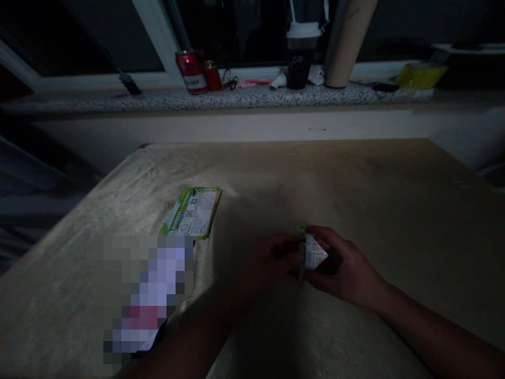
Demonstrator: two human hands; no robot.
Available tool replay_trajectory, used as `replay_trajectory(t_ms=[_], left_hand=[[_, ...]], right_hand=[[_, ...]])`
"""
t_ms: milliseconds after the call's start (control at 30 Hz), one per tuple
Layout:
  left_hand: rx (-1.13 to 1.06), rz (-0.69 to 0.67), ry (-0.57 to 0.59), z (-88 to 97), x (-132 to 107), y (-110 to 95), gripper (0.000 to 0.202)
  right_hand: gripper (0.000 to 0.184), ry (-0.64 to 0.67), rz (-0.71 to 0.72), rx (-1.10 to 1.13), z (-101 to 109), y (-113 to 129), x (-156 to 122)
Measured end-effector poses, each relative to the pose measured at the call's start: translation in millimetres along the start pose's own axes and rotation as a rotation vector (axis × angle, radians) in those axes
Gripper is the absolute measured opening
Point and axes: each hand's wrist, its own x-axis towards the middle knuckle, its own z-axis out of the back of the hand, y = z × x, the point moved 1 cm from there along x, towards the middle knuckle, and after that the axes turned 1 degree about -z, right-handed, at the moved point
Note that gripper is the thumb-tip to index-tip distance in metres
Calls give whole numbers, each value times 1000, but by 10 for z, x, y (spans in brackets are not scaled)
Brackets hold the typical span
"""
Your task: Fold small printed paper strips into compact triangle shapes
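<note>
A folded piece of printed paper [315, 251] stands up between my hands, over the right-centre of the table. It has a thin green edge on the left and a pointed white flap with small print on the right. My right hand [349, 266] grips it from the right, with thumb and fingers at its top and bottom edges. From the left, my left hand [274, 255] pinches the green edge, its fingers in deep shadow. A flat green-and-white printed sheet [193, 213] lies to the left, beyond a blurred-out pale object [158, 295] with a dark edge.
The table [260, 179] has a wrinkled beige cover. Behind it runs a speckled windowsill [244, 96] bearing a red can [192, 73], a smaller red container [212, 76], a black cup with white lid [299, 60], a cardboard tube [349, 47] and a yellow item [422, 76].
</note>
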Motion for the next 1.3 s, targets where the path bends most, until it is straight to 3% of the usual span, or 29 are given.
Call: replay_trajectory(t_ms=[267, 500, 633, 767, 900, 1000, 1300], left_hand=[[-63, 2, 90, 11, 17, 6, 44], [-40, 23, 67, 27, 23, 23, 46], [104, 22, 48, 10, 3, -7, 41], [529, -118, 38, -17, -41, -70, 36], [958, -323, 60, -10, -87, -150, 41], [1052, -408, 85, 38, -100, -197, 35], [1216, -627, 5, 155, -91, -209, 23]], right_hand=[[59, 4, -10, -5, 6, -14, -12], [47, 19, 133, -19, 87, -15, -5], [35, -43, 197, -13, 116, -19, 16], [30, -134, 160, -61, 131, -52, 39], [5, -145, 198, -123, 163, -26, 70], [7, -130, 256, -143, 207, 2, 94], [9, -124, 443, -274, 327, 24, 132]])
